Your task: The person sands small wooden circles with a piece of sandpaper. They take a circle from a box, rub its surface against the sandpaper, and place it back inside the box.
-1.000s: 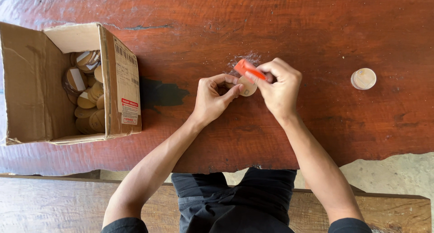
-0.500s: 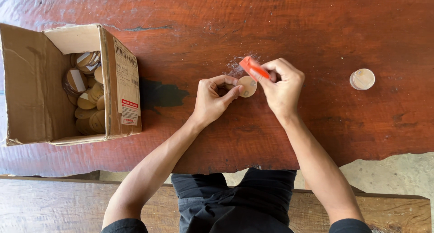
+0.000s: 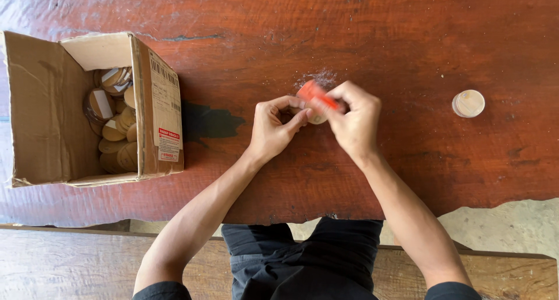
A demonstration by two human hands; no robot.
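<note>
My left hand (image 3: 275, 127) pinches a small round wooden disc (image 3: 317, 119) and holds it just above the red-brown wooden table (image 3: 349, 38). My right hand (image 3: 354, 118) grips a short orange tool (image 3: 314, 94) and presses it against the disc. The fingers of both hands hide most of the disc. A patch of pale dust (image 3: 320, 77) lies on the table just beyond my hands.
An open cardboard box (image 3: 154, 108) at the left holds several round wooden discs (image 3: 113, 131). One separate small stack of wooden discs (image 3: 468, 103) sits at the right. The table's near edge is irregular, with a wooden bench (image 3: 70, 259) below it.
The orange tool has shifted a little to the left across the disc. Both hands stay in the same spot on the table.
</note>
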